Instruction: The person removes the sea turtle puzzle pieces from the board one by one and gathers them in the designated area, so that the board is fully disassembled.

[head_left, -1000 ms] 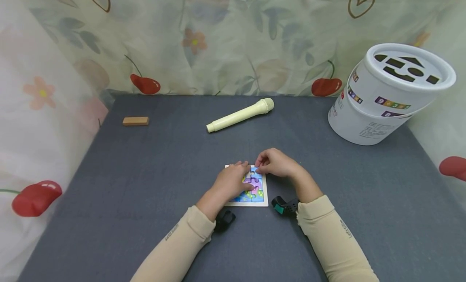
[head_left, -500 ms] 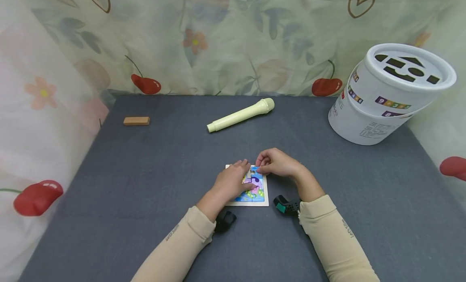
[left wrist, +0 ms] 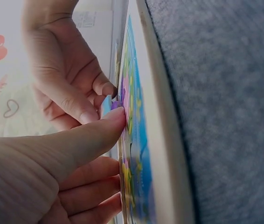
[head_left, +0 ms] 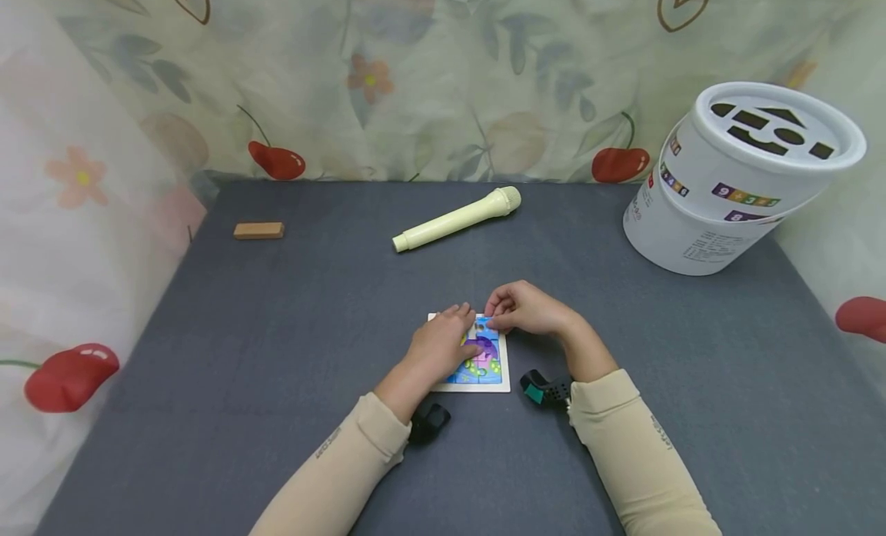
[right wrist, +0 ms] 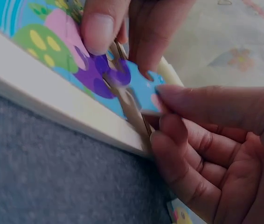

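two cream sleeves (head_left: 325, 474) come in nearest, each with a black wrist device (head_left: 429, 422) just behind its grip. the left grip (head_left: 438, 347) lies over the left part of a jigsaw tray (head_left: 477, 388), fingers loosely extended and thumb resting on the purple picture, clasping nothing. the right grip (head_left: 529, 309), at the tray's far right corner, pinches a blue-and-purple jigsaw piece (right wrist: 146, 91) between thumb and fingers. that piece looks tilted, its purple end close to the left thumb, with bare wood showing beside it.

to seat it well, match its purple to the purple beside the left thumb, line up knobs and notches over the bare wood, then lower it level and press with one fingertip; shoving it in sideways could lift its neighbours. the left thumb best presses beside the gap, not over it.

under the right grip, a printed scrap (right wrist: 182, 214) is cut off by the view; whether it is another piece cannot be told. farther off on the grey tabletop (head_left: 311, 328), a white shape-sorter tub (head_left: 734, 174) stands right of the right grip, a wooden block (head_left: 258, 231) lies well left of the left grip, and a toy microphone (head_left: 457, 219) lies beyond both. a cherry-print curtain (head_left: 443, 98) hangs behind.
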The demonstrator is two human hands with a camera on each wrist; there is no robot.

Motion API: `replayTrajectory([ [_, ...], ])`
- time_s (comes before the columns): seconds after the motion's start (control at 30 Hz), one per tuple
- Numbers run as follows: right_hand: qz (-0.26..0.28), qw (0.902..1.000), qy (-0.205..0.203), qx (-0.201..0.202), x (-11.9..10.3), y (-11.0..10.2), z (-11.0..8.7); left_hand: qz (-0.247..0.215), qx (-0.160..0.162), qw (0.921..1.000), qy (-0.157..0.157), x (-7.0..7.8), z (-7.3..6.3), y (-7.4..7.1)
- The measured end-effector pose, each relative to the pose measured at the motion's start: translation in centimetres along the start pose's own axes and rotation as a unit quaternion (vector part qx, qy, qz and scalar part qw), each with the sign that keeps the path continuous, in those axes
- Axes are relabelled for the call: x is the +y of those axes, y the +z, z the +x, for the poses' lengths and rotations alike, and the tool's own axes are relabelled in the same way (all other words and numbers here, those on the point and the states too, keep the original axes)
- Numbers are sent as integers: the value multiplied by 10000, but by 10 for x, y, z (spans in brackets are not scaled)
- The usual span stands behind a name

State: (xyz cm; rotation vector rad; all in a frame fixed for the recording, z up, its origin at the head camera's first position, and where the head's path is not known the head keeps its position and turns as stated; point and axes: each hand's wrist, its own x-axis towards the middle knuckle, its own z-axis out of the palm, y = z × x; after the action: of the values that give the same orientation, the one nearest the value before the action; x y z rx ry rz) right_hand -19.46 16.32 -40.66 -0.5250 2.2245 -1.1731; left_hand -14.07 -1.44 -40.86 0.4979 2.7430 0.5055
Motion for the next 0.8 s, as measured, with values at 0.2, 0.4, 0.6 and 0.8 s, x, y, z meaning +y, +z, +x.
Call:
replayTrajectory([
  [0.2, 306, 9995, 0, 11, 6, -3, 0, 36, 10, 10000, 30, 0, -1, -1],
  [0.4, 378, 9985, 374, 154, 7, -13, -5, -27, -14, 10000, -15, 1, -1, -1],
  [0.6, 460, 9968, 475, 446, 20, -29, -23, 11, 43, 10000, 32, 2, -2, -1],
  [0.8, 516, 9949, 523, 688, 38, -48, -44, -7, 68, 10000, 44, 2, -4, -2],
])
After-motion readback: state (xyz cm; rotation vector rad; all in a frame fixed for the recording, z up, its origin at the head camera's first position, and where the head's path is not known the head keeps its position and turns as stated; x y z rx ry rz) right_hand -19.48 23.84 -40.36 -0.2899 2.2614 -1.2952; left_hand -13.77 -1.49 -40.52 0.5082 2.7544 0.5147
